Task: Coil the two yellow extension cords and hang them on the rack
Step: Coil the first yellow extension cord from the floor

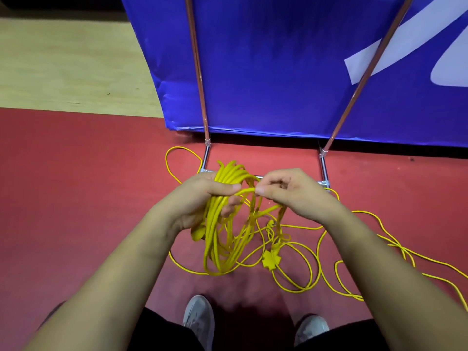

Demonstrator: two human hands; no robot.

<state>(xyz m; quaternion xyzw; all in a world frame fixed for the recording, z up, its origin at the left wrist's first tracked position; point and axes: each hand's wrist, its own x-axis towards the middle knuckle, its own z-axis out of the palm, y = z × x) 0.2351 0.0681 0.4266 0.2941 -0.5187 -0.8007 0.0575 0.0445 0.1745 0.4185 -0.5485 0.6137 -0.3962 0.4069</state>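
My left hand (202,198) grips a bundle of yellow cord loops (217,239) that hangs down from the fist to just above the floor. My right hand (291,193) pinches one strand of the same yellow cord beside the left thumb. A yellow multi-outlet plug end (269,260) dangles below the hands. More yellow cord (379,252) lies in loose curves on the red floor to the right, and one loop (177,153) lies at the left by the rack foot. The rack's chrome base bar (323,168) and copper uprights (196,59) stand straight ahead.
A blue banner (278,72) hangs behind the rack uprights. The red floor mat (76,173) meets pale wood flooring (63,59) at the upper left. My two grey shoes (200,317) stand at the bottom of the view.
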